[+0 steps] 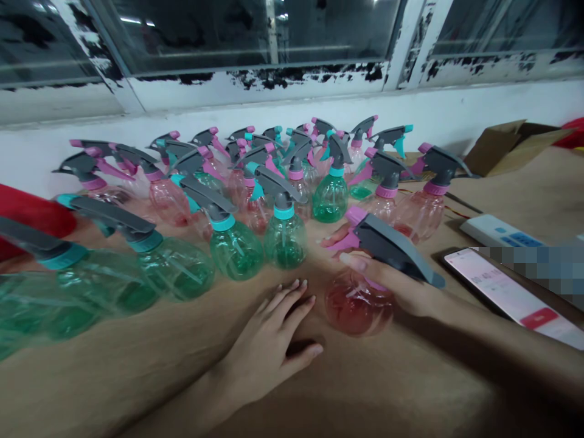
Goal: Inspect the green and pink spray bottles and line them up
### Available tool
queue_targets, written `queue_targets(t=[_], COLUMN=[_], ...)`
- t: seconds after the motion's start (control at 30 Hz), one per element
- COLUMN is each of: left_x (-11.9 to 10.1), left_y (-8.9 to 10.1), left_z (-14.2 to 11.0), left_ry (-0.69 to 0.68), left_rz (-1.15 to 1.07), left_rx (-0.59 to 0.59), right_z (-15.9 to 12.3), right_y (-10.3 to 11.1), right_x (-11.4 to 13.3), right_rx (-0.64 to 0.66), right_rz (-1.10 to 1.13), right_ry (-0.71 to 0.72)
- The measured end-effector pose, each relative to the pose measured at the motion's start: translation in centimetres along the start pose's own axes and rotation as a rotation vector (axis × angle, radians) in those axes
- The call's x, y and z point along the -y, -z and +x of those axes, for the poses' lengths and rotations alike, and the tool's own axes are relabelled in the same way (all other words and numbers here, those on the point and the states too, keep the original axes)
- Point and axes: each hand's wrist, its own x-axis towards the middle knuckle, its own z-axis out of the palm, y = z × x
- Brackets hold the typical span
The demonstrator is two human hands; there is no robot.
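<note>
My right hand (387, 274) is wrapped round the neck of a pink spray bottle (358, 307), whose grey head and pink nozzle point up and to the left. Reddish colour shows in its clear body, low over the brown table (347, 389); I cannot tell whether its base touches. Left of it, my left hand (278, 331) lies flat on the table with fingers apart and nothing in it. Just beyond that hand stand a green spray bottle (286, 240) and another green spray bottle (237, 249), both with turquoise collars and grey heads.
Several more pink and green spray bottles crowd the back and left, among them a pink one (422, 213). At right lie a phone (506, 292) and a white device with blue buttons (497, 231). Behind are a cardboard box (513, 146) and a window wall (255, 97). Red material (31, 213) sits left.
</note>
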Motion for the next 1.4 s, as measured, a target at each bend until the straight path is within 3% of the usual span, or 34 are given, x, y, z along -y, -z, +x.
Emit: queue_targets(t=[0.4, 0.6, 1.0, 1.27, 1.4], left_x=[0.0, 0.0, 0.0, 0.0, 0.0], left_y=[0.0, 0.1, 0.1, 0.2, 0.2], left_z=[0.0, 0.0, 0.1, 0.1, 0.1], left_ry=[0.003, -0.007, -0.001, -0.009, -0.011], left_rz=[0.0, 0.012, 0.009, 0.016, 0.034], left_rx=[0.004, 0.011, 0.0, 0.001, -0.004], right_z=[0.2, 0.0, 0.0, -0.1, -0.4], right_y=[0.1, -0.2, -0.2, 0.0, 0.4], right_x=[0.3, -0.1, -0.3, -0.9, -1.4], right_rx=[-0.026, -0.023, -0.022, -0.111, -0.064], right_rz=[-0.04, 0.092, 0.138, -0.084, -0.106], right_ry=[0.035, 0.022, -0.018, 0.008, -0.004])
